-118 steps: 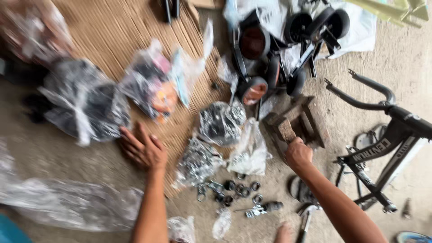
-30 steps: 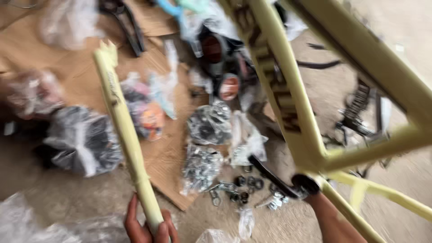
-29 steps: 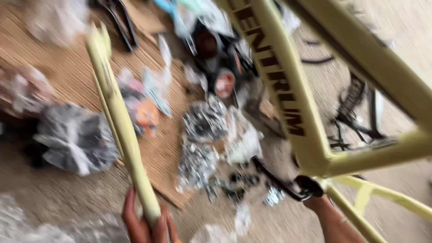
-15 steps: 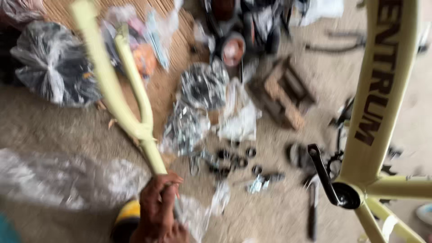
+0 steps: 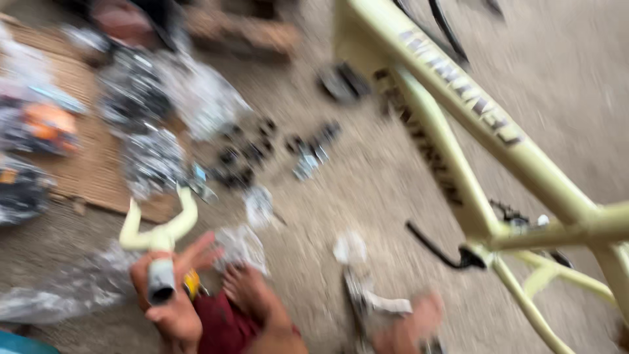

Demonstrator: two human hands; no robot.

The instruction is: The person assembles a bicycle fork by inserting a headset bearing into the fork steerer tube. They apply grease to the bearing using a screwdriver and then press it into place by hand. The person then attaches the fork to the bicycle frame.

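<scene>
Whole view motion-blurred; bike frame (image 5: 498, 131) cut off at right & bottom edges.

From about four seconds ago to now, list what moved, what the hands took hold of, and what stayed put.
Both hands lay empty on the floor then. The left hand has since picked up the pale yellow fork, now held steerer toward the camera. The pale yellow frame has come up at the right; the right hand is out of view. The bagged parts and the cardboard stayed put.
</scene>
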